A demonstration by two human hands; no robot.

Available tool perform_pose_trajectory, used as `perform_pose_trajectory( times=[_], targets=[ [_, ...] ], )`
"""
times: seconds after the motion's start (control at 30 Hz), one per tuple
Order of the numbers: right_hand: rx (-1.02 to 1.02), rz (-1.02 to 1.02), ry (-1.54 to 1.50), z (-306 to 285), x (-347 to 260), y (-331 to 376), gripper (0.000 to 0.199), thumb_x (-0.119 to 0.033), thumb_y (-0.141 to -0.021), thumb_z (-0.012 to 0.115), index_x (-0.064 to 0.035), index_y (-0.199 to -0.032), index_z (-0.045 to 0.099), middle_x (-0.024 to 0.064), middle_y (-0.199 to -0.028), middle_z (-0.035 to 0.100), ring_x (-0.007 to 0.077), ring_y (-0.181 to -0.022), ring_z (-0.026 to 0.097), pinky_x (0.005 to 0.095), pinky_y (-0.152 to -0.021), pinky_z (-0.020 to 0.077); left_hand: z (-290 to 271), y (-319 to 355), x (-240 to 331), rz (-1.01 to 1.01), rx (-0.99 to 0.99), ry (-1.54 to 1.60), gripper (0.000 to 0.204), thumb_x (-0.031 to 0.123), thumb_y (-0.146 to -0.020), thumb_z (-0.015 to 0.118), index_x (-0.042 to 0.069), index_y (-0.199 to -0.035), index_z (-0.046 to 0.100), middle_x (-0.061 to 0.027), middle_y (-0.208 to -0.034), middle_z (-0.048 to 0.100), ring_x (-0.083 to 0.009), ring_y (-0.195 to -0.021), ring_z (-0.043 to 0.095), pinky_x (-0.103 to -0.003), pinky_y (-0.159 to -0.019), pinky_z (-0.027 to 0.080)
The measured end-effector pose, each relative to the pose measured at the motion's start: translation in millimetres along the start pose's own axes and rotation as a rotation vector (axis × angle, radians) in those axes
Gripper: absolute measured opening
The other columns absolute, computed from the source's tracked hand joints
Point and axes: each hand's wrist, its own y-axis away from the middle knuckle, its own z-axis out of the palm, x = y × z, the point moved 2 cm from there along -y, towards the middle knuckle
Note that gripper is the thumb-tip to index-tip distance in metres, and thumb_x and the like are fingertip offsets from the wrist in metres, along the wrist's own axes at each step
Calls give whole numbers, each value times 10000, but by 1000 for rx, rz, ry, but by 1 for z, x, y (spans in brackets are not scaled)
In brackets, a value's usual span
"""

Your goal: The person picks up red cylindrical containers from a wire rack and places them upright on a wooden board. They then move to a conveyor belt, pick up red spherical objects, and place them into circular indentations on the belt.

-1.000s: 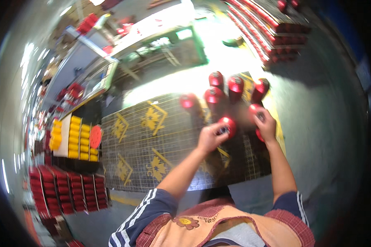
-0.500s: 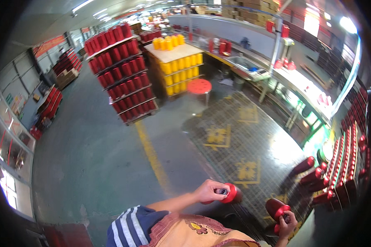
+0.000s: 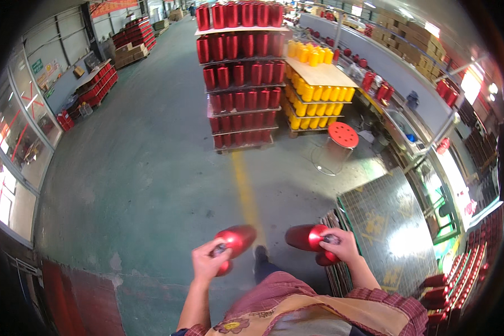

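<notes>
My left hand (image 3: 208, 260) is closed round the dark neck of a shiny red metal cylinder (image 3: 239, 237). Part of a second red cylinder shows just below that hand. On the other side, my right hand (image 3: 341, 245) grips another red metal cylinder (image 3: 304, 237) by its neck end, and one more red cylinder (image 3: 326, 259) hangs under it. Both hands are low in front of my body, with the cylinders' rounded bodies pointing inward. My fingers partly hide the necks, and how the lower cylinders are held cannot be made out.
Ahead stands a tall tiered stack of red cylinders (image 3: 243, 73), beside tiers of yellow cylinders (image 3: 318, 92). A red stool (image 3: 343, 135) is right of them. Stacked patterned panels (image 3: 383, 224) lie close on my right, near racked red cylinders (image 3: 459, 280). A yellow line (image 3: 242, 185) runs along the floor.
The view has turned rightward-to-left, so the red stack now stands nearly ahead. Both hands, still holding red cylinders, have come away from the patterned panels to over the floor before me.
</notes>
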Motion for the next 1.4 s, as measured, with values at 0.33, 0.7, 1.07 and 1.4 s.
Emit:
perform_pose_trajectory(
  times=[0.33, 0.7, 1.07, 1.4],
  targets=[
    [-506, -248, -189, 209, -83, -360, 267, -237, -822, 748, -142, -1065, 690, 33, -824, 684, 85, -688, 586, 265, -661, 508, -184, -145, -48, -291, 602, -96, 161, -20, -715, 721, -23, -869, 673, 21, -768, 594, -73, -687, 523, -218, -631, 433],
    [-702, -277, -400, 459, -171, -673, 255, -156, -823, 739, -130, -1070, 683, -60, -649, 504, 21, -620, 437, 211, -562, 375, -332, -351, -186, -300, 853, -189, 157, 51, -833, 682, 11, -984, 696, -19, -656, 594, -82, -497, 458, -240, -449, 364],
    [-582, -207, -285, 578, -292, -976, 279, -106, -819, 747, -86, -1087, 673, 7, -909, 641, 66, -822, 557, 249, -765, 459, -497, -815, -224, -153, 607, -56, 136, -79, -740, 657, -8, -855, 647, 45, -745, 512, -38, -650, 432, -192, -579, 351],
    [-568, -70, -277, 684, -294, -1286, 243, -199, -817, 720, -136, -1046, 666, 40, -708, 576, 111, -601, 498, 312, -572, 428, -533, -1204, -287, -150, 427, -111, 142, -50, -794, 644, -1, -927, 657, 22, -678, 510, -31, -510, 382, -208, -467, 283]
  ],
)
